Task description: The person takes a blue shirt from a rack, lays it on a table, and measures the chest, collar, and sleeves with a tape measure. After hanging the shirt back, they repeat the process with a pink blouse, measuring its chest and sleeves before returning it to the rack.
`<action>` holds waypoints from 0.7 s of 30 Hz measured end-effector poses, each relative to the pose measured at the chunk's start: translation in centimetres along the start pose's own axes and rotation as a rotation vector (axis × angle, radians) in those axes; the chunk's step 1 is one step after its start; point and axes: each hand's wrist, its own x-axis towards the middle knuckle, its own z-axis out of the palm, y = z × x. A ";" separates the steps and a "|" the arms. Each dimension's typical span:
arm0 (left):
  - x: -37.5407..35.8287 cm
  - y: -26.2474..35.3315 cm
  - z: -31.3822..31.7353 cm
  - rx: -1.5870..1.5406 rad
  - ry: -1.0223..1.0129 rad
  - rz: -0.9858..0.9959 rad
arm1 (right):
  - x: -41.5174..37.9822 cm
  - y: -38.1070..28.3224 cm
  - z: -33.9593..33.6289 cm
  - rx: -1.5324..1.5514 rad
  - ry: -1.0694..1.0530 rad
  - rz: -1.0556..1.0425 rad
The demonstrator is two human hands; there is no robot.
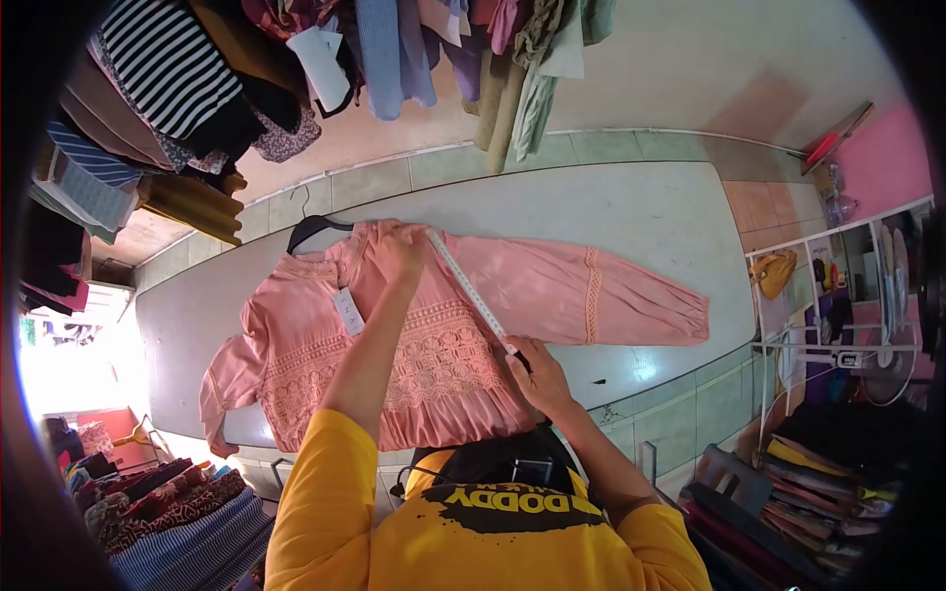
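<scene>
A pink long-sleeved blouse [434,360] with lace bands lies spread on the table, a black hanger [320,232] in its neck and a white tag [348,311] on its front. Across its shoulder and side runs a white measuring tape [468,286]. My left hand [398,254] presses on the blouse near the shoulder, fingers closed at the tape's upper end. Lower down, my right hand [539,378] grips the tape's other end beside the blouse's side seam, with a small dark piece showing by its fingers. One sleeve [631,295] stretches out to the right.
The blouse rests on a pale grey table [650,202]. Clothes [394,59] hang along the wall beyond it. Folded garments [177,512] are piled at lower left, and more stacked clothes [823,483] sit at lower right. A white metal rack [813,295] stands at the right with a fan.
</scene>
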 end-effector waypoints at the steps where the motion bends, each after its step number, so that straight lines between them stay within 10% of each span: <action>1: 0.4 0.3 -0.1 0.013 -0.038 -0.005 | -0.2 0.2 0.0 -0.003 -0.001 0.004; 21: 0.1 0.5 1.0 0.190 -0.026 0.092 | -2.3 0.7 -0.2 -0.170 -0.136 -0.017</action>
